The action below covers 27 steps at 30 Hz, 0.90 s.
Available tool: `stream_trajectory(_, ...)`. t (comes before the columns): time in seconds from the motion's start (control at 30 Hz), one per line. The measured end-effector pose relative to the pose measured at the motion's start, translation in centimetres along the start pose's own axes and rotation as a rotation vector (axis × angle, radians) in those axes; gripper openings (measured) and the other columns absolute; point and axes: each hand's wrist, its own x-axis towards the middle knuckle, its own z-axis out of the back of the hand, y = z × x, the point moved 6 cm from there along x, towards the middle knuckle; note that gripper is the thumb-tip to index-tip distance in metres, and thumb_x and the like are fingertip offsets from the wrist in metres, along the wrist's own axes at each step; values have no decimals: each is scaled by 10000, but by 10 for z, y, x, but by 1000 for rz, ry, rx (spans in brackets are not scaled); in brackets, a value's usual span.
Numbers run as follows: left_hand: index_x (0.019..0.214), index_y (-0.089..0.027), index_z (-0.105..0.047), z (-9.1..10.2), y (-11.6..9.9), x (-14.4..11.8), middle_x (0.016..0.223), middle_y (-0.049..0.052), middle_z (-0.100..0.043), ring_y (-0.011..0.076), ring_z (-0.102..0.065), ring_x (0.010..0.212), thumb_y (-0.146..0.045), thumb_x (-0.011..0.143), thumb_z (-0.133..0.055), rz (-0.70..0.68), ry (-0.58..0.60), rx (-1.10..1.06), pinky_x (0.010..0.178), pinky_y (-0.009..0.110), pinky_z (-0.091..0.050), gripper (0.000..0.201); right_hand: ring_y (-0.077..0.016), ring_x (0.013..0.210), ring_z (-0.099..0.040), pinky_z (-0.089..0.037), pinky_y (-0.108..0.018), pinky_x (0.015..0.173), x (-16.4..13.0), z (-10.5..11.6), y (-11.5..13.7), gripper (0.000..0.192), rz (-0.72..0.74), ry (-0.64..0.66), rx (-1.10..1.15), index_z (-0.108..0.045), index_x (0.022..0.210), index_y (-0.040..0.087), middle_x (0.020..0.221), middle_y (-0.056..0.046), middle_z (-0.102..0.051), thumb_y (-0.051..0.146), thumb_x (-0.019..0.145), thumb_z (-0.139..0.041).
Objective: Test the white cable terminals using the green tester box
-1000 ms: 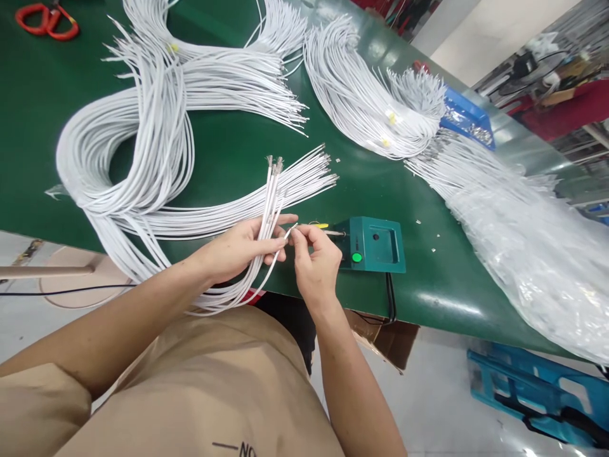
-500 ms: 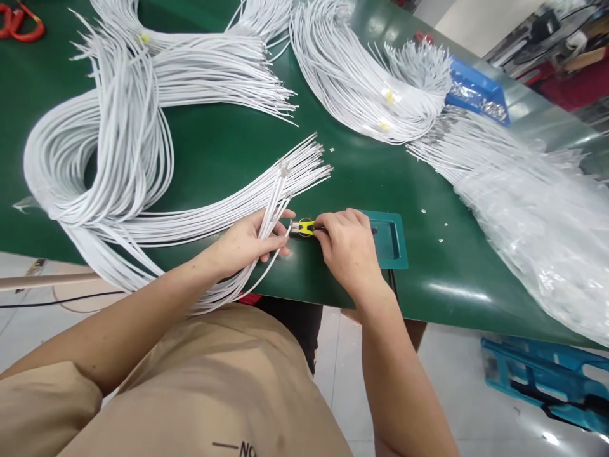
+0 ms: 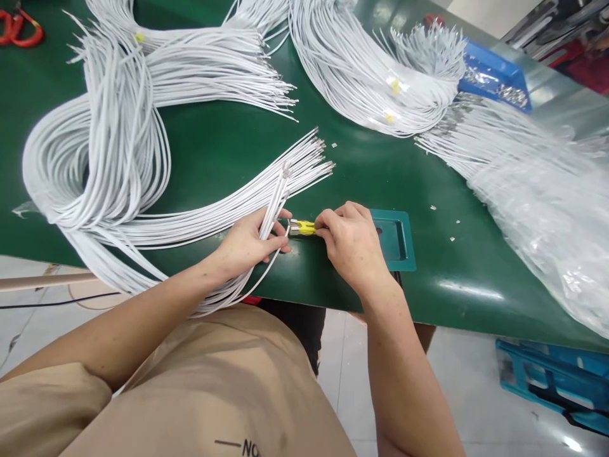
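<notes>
My left hand grips a small bunch of white wires whose metal-tipped ends point up and away. One wire end sticks out between its fingers toward a yellow clip. My right hand pinches that yellow clip, which meets the wire end at its metal tip. My right hand covers the left part of a teal box on the green table. More white wires fan out flat on the table behind my left hand.
Large looped bundles of white wires lie left and at the back. A clear plastic bag of wires fills the right. A blue tray sits back right, red scissors top left, a blue stool on the floor.
My right hand has let go of the single wire end and moved right onto the yellow clip, covering the teal box's button. The view has shifted slightly.
</notes>
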Motion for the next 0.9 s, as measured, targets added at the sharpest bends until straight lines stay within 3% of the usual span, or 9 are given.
stream_trajectory(0.1, 1138, -225, -534, 0, 0, 0, 816, 4, -616, 211, -715, 757, -232, 739, -647, 4, 5, 28, 383, 150, -434, 415, -207, 788, -528, -371, -404, 955, 0, 1, 0, 202, 3, 17, 10, -630, 837, 183, 718, -58, -590, 121, 873, -441)
stream_trajectory(0.2, 1129, -217, -533, 0, 1, 1, 806, 1, -617, 203, -713, 746, -228, 739, -642, 16, 26, 20, 403, 160, -449, 405, -247, 986, -538, -308, -456, 1024, -3, 8, 5, 141, -6, -42, 53, -616, 909, 185, 921, -80, -668, 167, 878, -479)
stream_trajectory(0.27, 1118, -206, -533, 1, 2, 1, 792, -2, -613, 199, -709, 742, -227, 733, -645, 31, 35, 3, 420, 169, -457, 401, -255, 1028, -527, -338, -439, 975, -7, 13, 10, 143, -41, -114, 84, -604, 956, 180, 1030, -87, -671, 200, 896, -476)
stream_trajectory(0.37, 1103, -192, -539, 5, 1, 1, 794, -2, -616, 175, -689, 689, -230, 718, -653, 39, 22, -1, 447, 189, -469, 404, -224, 882, -538, -381, -371, 808, -16, 11, 32, 179, -18, -165, 132, -605, 935, 177, 936, -80, -674, 220, 928, -431)
stream_trajectory(0.47, 1101, -184, -561, 12, -3, 0, 793, -8, -626, 141, -646, 622, -222, 697, -661, -3, -26, 53, 518, 228, -500, 418, -193, 790, -516, -366, -337, 719, -27, -3, 70, 208, 174, -109, 168, -614, 868, 176, 847, -62, -651, 191, 930, -416)
stream_trajectory(0.57, 1148, -190, -568, 17, -7, -4, 829, -7, -638, 154, -658, 693, -225, 704, -655, -57, -38, 70, 668, 284, -527, 453, -202, 831, -509, -364, -337, 721, -38, -13, 100, 254, 297, -66, 105, -603, 806, 166, 881, -73, -632, 128, 920, -379)
stream_trajectory(0.73, 987, -179, -665, 21, -5, -13, 870, 19, -657, 169, -625, 776, -297, 739, -648, -76, -11, 108, 768, 308, -495, 276, -239, 905, -492, -383, -392, 813, -42, -14, 119, 262, 306, -35, -53, -629, 887, 123, 1004, -133, -604, 118, 912, -368)
stream_trajectory(0.9, 997, -190, -669, 21, 4, -19, 835, 10, -655, 151, -601, 773, -379, 743, -680, -38, 46, -6, 738, 270, -479, 317, -251, 917, -508, -406, -394, 775, -46, -20, 126, 258, 263, 28, -124, -655, 895, 93, 975, -153, -614, 79, 892, -397)
